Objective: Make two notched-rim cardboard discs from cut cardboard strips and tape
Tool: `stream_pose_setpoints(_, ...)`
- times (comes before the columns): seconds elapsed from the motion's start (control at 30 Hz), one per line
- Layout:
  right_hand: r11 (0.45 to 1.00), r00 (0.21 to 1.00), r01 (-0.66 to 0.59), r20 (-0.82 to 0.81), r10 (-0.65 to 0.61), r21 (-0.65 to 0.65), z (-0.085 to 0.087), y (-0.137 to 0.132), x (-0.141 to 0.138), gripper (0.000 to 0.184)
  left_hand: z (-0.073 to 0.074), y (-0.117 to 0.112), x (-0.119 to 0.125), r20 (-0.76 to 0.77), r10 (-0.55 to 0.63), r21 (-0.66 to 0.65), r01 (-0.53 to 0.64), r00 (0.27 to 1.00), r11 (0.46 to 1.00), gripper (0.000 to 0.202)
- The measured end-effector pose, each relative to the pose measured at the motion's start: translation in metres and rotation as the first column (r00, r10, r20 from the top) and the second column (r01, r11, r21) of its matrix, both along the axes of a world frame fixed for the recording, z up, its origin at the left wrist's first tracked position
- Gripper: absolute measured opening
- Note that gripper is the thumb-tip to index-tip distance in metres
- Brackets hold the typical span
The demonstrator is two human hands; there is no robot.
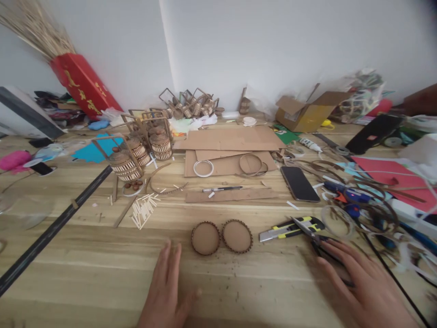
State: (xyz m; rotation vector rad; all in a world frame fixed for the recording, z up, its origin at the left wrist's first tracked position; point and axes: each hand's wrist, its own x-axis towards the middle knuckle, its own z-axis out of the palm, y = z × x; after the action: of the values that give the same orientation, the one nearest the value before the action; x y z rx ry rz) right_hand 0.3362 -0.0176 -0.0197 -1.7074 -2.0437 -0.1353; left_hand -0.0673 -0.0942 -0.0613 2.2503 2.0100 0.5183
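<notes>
Two round cardboard discs with dark notched rims, the left disc (206, 238) and the right disc (237, 236), lie side by side on the wooden table (112, 269). My left hand (167, 282) is just left of and below them, fingers stretched out and thumb apart, holding nothing. Over at the right, my right hand (358, 278) rests with extended fingers on the dark handles of a pair of scissors (309, 230); it partly covers them. The scissors' blades point up and left, crossing a yellow and black utility knife (290, 228).
Thin wooden sticks (145, 209) lie left of centre, below small basket-like buckets (124, 165). Cardboard sheets (232, 138), a pen (221, 189) and a phone (300, 183) lie farther back. A glue gun (348, 192) sits among strips at right. A black strip (58, 223) crosses the left side.
</notes>
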Motion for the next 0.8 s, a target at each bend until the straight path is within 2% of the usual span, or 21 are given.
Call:
stream_pose_setpoints(0.07,0.991,0.991,0.129,0.036,-0.128,-0.034,-0.007,-0.008,0.010,0.046,-0.008,-0.009,0.003,-0.045,-0.008,0.005,0.008,0.999,1.000,0.089)
stream_pose_setpoints(0.13,0.981,0.982,0.182,0.064,-0.178,-0.066,-0.012,-0.008,0.019,0.052,-0.014,-0.012,0.006,-0.088,-0.002,0.019,0.004,0.996,1.000,0.091)
stream_pose_setpoints(0.37,0.990,0.995,0.083,0.069,-0.075,-0.116,-0.017,0.016,0.049,0.042,-0.022,-0.009,0.004,-0.128,0.017,0.086,-0.006,0.992,0.996,0.088)
stream_pose_setpoints(0.57,0.989,0.999,-0.001,0.049,0.008,-0.147,-0.020,0.024,0.041,0.041,-0.020,-0.009,0.004,-0.118,0.021,0.123,-0.007,0.993,0.992,0.082)
stream_pose_setpoints(0.67,0.991,0.999,0.010,0.038,-0.005,-0.134,-0.015,0.012,0.038,0.042,-0.021,-0.009,0.001,-0.116,0.017,0.107,-0.005,0.993,0.994,0.082)
stream_pose_setpoints(0.8,0.993,0.997,-0.003,0.082,0.013,-0.115,-0.009,-0.027,0.046,0.039,-0.021,-0.009,-0.005,-0.105,0.007,0.074,0.000,0.994,0.997,0.083)
